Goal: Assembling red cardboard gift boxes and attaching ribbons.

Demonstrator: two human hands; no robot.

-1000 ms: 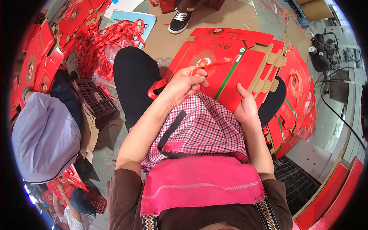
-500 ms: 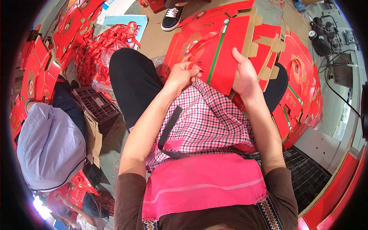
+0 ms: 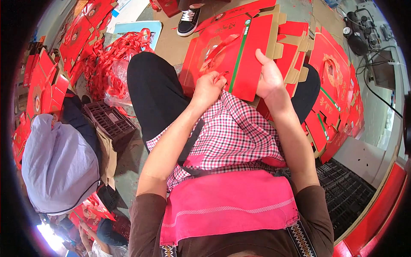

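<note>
A flat red cardboard carton point(image 3: 247, 64) with a green stripe and tan flaps lies across my lap. My right hand point(image 3: 271, 79) grips its right edge, the thumb raised above and the other fingers hidden underneath. On the carton's near left part, my left hand point(image 3: 209, 89) is closed in a pinch at the end of a red ribbon point(image 3: 220, 47); the exact fingertip hold is partly hidden. The ribbon loops over the carton's printed face. Below my hands hangs a checked apron point(image 3: 235, 137) with a pink band.
Tangled red ribbons point(image 3: 124, 58) lie at left, near a dark plastic crate point(image 3: 112, 122). A person in a grey-blue head covering point(image 3: 60, 165) sits at left. More red cartons point(image 3: 329, 85) are stacked at right, beside a black crate point(image 3: 346, 192). Another person's shoe point(image 3: 188, 21) stands ahead.
My left hand has shifted slightly down the carton and its fingers have closed in more. The ribbon now lies flatter on the carton. My right hand keeps its hold.
</note>
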